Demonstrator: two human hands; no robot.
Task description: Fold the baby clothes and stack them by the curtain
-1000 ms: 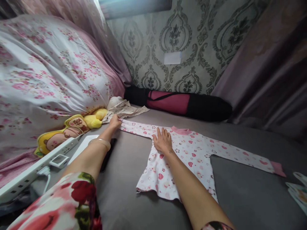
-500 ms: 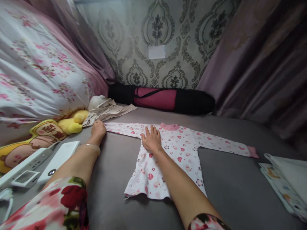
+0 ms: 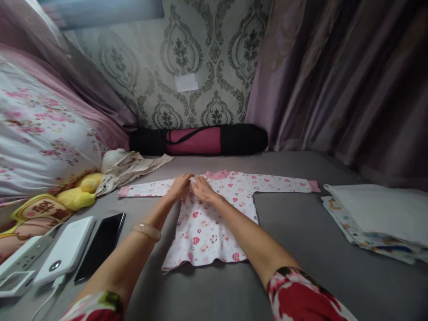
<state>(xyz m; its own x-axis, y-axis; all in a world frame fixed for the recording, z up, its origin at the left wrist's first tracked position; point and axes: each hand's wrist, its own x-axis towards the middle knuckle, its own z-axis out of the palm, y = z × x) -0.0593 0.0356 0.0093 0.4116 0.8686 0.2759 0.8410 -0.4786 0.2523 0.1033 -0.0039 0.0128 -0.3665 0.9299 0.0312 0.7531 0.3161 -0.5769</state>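
A child's long-sleeved shirt (image 3: 214,223), white with pink hearts and flowers, lies spread out with its pink collar away from me and both sleeves stretched sideways. My right hand (image 3: 203,190) rests flat on its upper left part beside the collar, fingers extended. Close against it, my left hand (image 3: 181,186) lies over the left shoulder where the sleeve begins, its fingers reaching forward and somewhat blurred; no cloth shows gripped in it. The left cuff lies loose on the grey sheet (image 3: 147,276). My forearm hides part of the lower right of the shirt.
Folded cloths (image 3: 377,218) are stacked at right. On the left are a black phone (image 3: 101,245), a white power bank (image 3: 66,249), a power strip (image 3: 26,254) and yellow plush toys (image 3: 78,196). A crumpled beige cloth (image 3: 129,169) and a black-and-pink long bag (image 3: 197,140) lie farther back.
My left hand has let go of the left cuff and moved right to the shoulder beside my right hand. The view has turned right, and the phone now shows.
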